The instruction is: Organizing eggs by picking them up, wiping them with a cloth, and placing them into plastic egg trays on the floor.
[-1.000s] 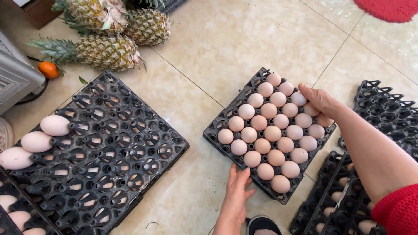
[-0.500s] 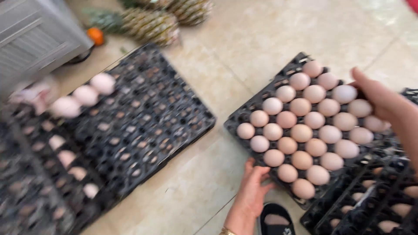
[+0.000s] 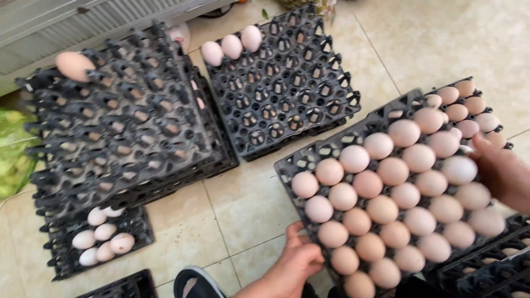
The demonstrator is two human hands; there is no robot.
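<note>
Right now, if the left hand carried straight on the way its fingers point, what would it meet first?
The left hand already grips the near edge of the full egg tray; going on, it would probably press into the nearest eggs, though depth is unclear.

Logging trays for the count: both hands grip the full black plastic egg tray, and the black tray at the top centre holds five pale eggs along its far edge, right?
Not quite. The head view shows three pale eggs on the top-centre black tray, not five. Left hand and right hand do grip the full black plastic egg tray.

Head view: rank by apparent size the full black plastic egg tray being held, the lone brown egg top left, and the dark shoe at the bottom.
1. Full black plastic egg tray
2. Dark shoe, partly cropped
3. Lone brown egg
</note>
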